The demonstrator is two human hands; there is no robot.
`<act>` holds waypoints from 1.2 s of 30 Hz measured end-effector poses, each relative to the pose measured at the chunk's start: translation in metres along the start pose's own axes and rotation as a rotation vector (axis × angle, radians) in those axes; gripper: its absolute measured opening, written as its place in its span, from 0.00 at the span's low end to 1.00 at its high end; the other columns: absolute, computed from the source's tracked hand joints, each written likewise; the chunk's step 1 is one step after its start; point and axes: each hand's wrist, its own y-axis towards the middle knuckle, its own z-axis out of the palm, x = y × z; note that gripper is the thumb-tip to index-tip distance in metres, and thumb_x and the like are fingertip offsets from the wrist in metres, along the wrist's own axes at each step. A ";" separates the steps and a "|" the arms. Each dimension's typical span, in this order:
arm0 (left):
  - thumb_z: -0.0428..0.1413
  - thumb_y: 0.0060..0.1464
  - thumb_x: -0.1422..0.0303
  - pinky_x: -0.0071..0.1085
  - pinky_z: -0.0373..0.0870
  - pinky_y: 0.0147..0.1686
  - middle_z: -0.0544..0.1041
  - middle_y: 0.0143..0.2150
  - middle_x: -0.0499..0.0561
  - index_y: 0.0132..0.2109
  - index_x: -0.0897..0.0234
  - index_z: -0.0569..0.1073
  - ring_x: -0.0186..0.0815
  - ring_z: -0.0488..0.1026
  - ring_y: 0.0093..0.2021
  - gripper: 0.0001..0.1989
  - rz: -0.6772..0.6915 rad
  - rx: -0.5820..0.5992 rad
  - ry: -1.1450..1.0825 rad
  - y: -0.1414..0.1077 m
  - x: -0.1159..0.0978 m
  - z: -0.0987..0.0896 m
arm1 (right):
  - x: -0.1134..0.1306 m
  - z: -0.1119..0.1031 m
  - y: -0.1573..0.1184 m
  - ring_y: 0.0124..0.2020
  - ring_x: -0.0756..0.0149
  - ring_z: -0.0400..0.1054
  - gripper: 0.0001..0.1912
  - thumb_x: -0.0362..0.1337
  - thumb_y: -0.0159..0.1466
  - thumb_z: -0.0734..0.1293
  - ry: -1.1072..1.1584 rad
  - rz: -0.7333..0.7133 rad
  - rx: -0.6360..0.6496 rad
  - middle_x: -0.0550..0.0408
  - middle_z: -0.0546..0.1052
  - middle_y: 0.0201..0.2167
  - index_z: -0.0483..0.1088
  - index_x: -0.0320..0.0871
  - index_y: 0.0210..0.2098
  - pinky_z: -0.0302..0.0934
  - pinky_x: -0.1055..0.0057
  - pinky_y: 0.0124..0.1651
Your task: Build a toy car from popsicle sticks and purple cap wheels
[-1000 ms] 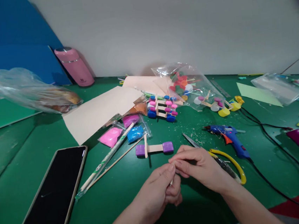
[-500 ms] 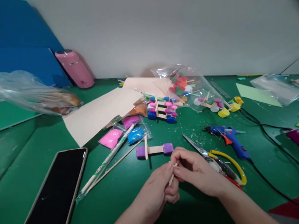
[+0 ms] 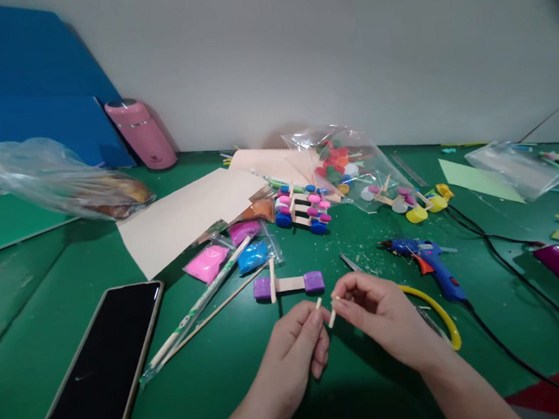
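Observation:
My left hand [image 3: 297,343] is closed, with a short pale wooden stick piece [image 3: 319,303] poking up between thumb and fingers. Close beside it, my right hand [image 3: 376,312] pinches another short pale stick piece [image 3: 332,318], tilted, its lower end pointing down. Just beyond my hands lies a small model of wooden sticks with two purple clay blocks [image 3: 313,281], one at each end. Scissors [image 3: 350,263] lie behind my right hand, which hides most of them. A yellow-handled tool [image 3: 445,318] is partly covered by my right wrist.
A blue glue gun [image 3: 427,258] with a black cable lies to the right. On the left are a phone [image 3: 95,372], a long thin stick [image 3: 215,314] and clay packets [image 3: 208,264]. Several similar small models [image 3: 304,210] stand further back, near a clear bag [image 3: 364,168].
My hands have moved apart from each other. A short stick piece now shows in each hand, where before both hands met around the pale pieces.

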 end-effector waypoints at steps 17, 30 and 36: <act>0.46 0.57 0.62 0.25 0.54 0.20 0.62 0.16 0.42 0.27 0.66 0.65 0.26 0.58 0.17 0.15 0.047 0.004 -0.032 -0.001 0.004 -0.001 | -0.011 0.018 0.002 0.24 0.72 0.59 0.06 0.37 0.58 0.64 0.002 -0.135 -0.063 0.58 0.65 0.25 0.70 0.43 0.28 0.56 0.75 0.26; 0.45 0.57 0.62 0.25 0.53 0.19 0.60 0.17 0.41 0.29 0.65 0.64 0.26 0.56 0.16 0.13 0.042 0.011 0.031 -0.001 0.000 0.000 | -0.005 0.014 0.001 0.30 0.69 0.63 0.07 0.36 0.59 0.64 -0.117 -0.162 -0.067 0.56 0.67 0.28 0.74 0.46 0.33 0.58 0.74 0.30; 0.44 0.58 0.62 0.25 0.54 0.19 0.61 0.17 0.42 0.28 0.66 0.64 0.25 0.57 0.16 0.15 0.041 0.008 0.073 -0.003 -0.001 -0.001 | -0.001 0.012 0.000 0.31 0.70 0.63 0.07 0.35 0.59 0.64 -0.160 -0.187 -0.052 0.57 0.66 0.28 0.75 0.47 0.34 0.58 0.74 0.32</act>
